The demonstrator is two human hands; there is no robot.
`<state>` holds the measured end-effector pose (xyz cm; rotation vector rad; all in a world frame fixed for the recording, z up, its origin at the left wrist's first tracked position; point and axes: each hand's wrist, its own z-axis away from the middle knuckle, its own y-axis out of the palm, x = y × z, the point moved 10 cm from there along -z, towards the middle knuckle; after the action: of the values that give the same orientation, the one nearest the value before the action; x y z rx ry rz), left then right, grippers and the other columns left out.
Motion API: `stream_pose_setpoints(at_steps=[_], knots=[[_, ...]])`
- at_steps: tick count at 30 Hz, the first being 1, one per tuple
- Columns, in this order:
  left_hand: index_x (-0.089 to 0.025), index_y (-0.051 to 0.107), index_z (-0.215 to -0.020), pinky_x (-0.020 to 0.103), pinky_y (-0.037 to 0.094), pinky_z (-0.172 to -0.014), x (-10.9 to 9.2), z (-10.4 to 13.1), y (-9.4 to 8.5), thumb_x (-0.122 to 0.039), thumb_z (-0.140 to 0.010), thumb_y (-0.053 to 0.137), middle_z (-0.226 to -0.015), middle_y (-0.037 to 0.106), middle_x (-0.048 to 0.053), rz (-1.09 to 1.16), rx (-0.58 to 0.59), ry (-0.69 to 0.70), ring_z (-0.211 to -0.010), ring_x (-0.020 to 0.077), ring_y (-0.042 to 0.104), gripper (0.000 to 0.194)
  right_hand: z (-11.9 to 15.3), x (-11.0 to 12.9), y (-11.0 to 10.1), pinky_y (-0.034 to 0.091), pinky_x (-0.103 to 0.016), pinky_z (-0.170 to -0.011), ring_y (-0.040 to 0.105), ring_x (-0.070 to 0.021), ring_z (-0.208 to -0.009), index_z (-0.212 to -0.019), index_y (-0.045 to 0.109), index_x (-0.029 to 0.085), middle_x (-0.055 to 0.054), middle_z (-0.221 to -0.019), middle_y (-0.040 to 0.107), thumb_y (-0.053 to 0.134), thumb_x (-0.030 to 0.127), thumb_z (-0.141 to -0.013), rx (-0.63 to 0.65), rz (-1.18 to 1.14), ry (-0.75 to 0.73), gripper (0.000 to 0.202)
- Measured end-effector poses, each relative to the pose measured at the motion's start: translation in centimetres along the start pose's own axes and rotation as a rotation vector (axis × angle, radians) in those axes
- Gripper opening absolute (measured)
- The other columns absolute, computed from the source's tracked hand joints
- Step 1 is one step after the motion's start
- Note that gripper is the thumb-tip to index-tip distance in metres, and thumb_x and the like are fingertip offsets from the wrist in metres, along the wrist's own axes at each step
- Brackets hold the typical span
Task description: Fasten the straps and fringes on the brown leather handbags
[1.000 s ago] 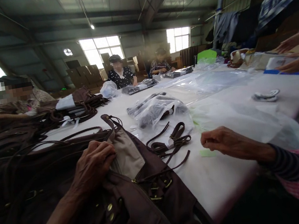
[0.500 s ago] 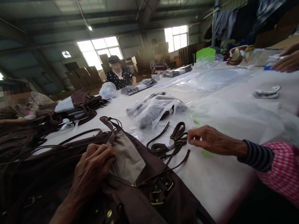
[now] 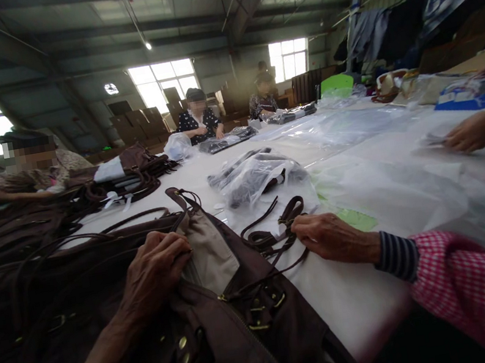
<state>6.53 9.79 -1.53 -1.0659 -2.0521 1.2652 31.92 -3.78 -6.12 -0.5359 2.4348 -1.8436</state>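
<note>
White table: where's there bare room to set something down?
Bare: the near edge of the table, between the open brown bag and the right hand; and a strip between the piled bags and the plastic-wrapped bundle. Crowded: the left, under brown bags; the middle, around the straps; the right, under plastic sheeting.

ok so I count three windows (image 3: 165,83) up top, three wrapped bundles (image 3: 260,178) around mid-frame, one strap bundle (image 3: 294,207) lower centre, one blue box (image 3: 471,100) upper right; brown bags (image 3: 78,283) at left, can't tell.
</note>
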Motion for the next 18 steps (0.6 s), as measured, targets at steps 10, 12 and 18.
stream_pose_setpoints(at_steps=[10,12,18], knots=[[-0.025,0.064,-0.092,0.038,0.042,-0.089,-0.1,0.0,0.1,-0.039,-0.098,0.049,-0.106,0.068,0.001,0.004,0.018,-0.008,-0.103,0.0244,0.05,0.021,0.9,-1.3,-1.0,0.032,-0.027,-0.067,0.053,-0.0139,-0.069,-0.078,0.054,0.019,0.0,-0.076,0.059,0.053,0.01,-0.087,0.007,-0.113,0.068,0.013],[-0.025,0.064,-0.092,0.038,0.042,-0.089,-0.1,0.0,0.1,-0.039,-0.098,0.05,-0.106,0.068,0.0,0.006,0.021,-0.01,-0.104,0.0245,0.05,0.021,1.4,-2.1,-1.7,0.031,-0.027,-0.067,0.052,-0.0137,-0.067,-0.078,0.054,0.02,0.001,-0.073,0.058,0.053,0.011,-0.088,0.004,-0.103,0.119,0.013],[-0.025,0.064,-0.093,0.038,0.042,-0.089,0.0,-0.1,0.1,-0.039,-0.099,0.05,-0.107,0.068,0.0,0.001,0.014,-0.002,-0.104,0.0244,0.05,0.021,3.5,-5.0,-3.9,0.03,-0.029,-0.067,0.05,-0.015,-0.069,-0.076,0.05,0.021,0.0,-0.073,0.056,0.048,0.018,-0.094,-0.045,0.036,0.227,0.019]])
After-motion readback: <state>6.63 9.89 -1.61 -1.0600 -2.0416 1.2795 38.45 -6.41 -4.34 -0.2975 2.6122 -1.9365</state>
